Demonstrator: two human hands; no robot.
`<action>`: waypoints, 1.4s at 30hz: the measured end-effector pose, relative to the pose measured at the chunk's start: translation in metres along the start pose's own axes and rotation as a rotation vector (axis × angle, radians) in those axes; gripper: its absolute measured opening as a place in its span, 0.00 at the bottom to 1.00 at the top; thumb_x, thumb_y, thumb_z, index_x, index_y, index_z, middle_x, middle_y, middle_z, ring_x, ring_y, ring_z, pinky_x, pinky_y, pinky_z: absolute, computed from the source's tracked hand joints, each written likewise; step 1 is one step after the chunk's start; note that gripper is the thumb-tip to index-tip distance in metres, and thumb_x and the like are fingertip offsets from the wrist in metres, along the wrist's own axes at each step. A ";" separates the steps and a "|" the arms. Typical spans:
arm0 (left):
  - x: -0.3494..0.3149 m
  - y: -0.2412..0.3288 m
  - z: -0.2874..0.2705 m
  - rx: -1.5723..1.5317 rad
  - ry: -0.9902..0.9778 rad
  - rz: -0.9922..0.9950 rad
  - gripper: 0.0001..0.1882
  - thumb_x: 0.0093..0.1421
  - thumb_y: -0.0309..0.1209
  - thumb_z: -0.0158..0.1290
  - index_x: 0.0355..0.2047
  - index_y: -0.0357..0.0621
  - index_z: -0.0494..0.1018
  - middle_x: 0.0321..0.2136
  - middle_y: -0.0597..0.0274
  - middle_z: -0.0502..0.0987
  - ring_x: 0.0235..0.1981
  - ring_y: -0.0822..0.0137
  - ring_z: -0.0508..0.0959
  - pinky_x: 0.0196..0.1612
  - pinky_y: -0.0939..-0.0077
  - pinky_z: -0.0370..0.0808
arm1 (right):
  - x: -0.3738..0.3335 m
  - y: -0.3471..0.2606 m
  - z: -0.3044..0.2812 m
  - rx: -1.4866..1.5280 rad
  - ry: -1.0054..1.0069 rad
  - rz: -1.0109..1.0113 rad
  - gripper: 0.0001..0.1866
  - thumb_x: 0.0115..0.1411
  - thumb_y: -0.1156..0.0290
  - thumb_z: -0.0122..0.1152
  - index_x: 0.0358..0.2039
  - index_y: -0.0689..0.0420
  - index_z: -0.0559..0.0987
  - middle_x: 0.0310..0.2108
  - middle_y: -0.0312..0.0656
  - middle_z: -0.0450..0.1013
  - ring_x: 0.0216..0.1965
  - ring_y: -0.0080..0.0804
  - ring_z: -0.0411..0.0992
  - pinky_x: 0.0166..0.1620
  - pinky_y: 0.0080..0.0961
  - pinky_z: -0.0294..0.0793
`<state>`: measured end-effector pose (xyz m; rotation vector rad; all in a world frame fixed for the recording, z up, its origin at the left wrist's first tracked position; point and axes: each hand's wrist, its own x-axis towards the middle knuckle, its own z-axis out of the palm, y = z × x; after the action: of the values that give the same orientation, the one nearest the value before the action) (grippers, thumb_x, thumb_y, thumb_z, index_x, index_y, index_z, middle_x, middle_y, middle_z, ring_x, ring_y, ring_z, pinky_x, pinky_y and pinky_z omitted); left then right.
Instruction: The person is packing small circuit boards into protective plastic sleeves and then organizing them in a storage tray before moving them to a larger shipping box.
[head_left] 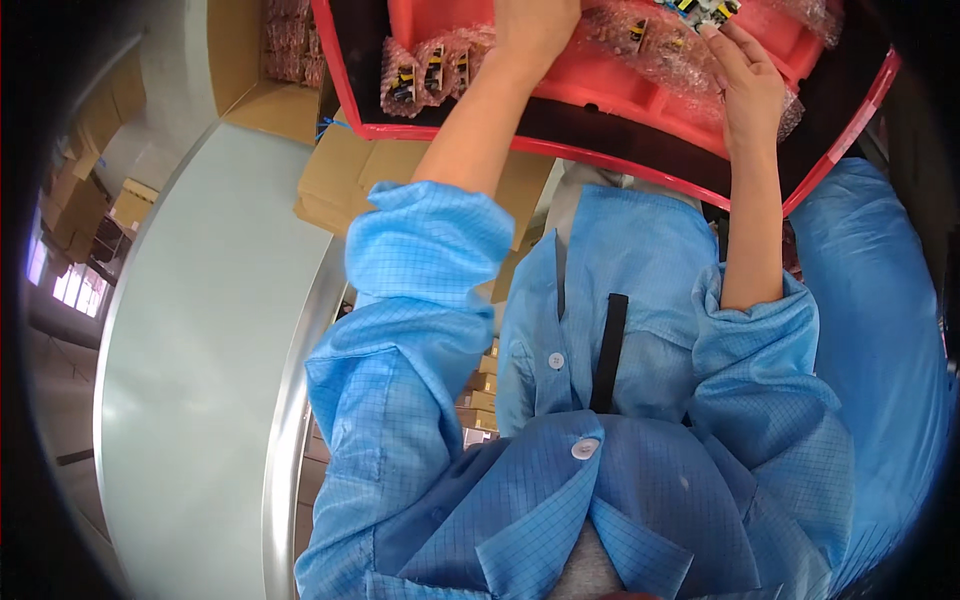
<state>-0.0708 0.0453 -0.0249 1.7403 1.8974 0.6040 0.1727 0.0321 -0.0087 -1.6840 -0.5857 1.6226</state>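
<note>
My right hand [752, 88] pinches a small circuit board [712, 14] with yellow, black and white parts, at the top edge of the head view. Below that board lies clear bubble wrap [650, 55], partly under my fingers. My left hand [538, 28] reaches over the red tray [620, 118]; its fingers are cut off by the upper edge, so their pose is hidden. Several bubble-wrapped circuit boards [432, 72] stand in the tray's left part, close to my left forearm.
A cardboard box [360, 175] sits under the tray's left corner. Another open carton [270, 95] holds more pink-wrapped items. To the left stretches a pale grey table [200, 350] with a metal edge. Blue plastic sheeting [870, 350] bulges at the right.
</note>
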 end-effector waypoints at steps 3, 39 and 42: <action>0.006 0.002 -0.014 0.122 0.051 0.103 0.13 0.59 0.25 0.58 0.45 0.40 0.76 0.48 0.48 0.76 0.53 0.43 0.73 0.56 0.52 0.71 | 0.000 -0.004 -0.005 -0.035 0.013 -0.001 0.26 0.63 0.72 0.69 0.58 0.70 0.74 0.37 0.34 0.79 0.24 0.11 0.63 0.28 0.12 0.59; 0.037 -0.026 0.011 0.117 -0.189 0.066 0.14 0.56 0.26 0.59 0.43 0.39 0.77 0.47 0.45 0.79 0.47 0.44 0.80 0.49 0.55 0.79 | 0.028 -0.012 0.041 -0.078 -0.131 0.138 0.17 0.62 0.77 0.66 0.52 0.66 0.78 0.42 0.40 0.82 0.38 0.21 0.77 0.40 0.17 0.75; 0.034 -0.018 0.002 0.096 -0.272 -0.002 0.11 0.57 0.26 0.59 0.41 0.38 0.75 0.43 0.45 0.78 0.45 0.43 0.79 0.47 0.54 0.79 | 0.030 -0.020 0.039 -0.128 -0.141 0.161 0.17 0.62 0.76 0.67 0.51 0.65 0.78 0.41 0.39 0.82 0.37 0.20 0.77 0.39 0.17 0.75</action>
<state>-0.0861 0.0780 -0.0396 1.7783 1.7623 0.2621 0.1408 0.0743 -0.0117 -1.7565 -0.6493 1.8650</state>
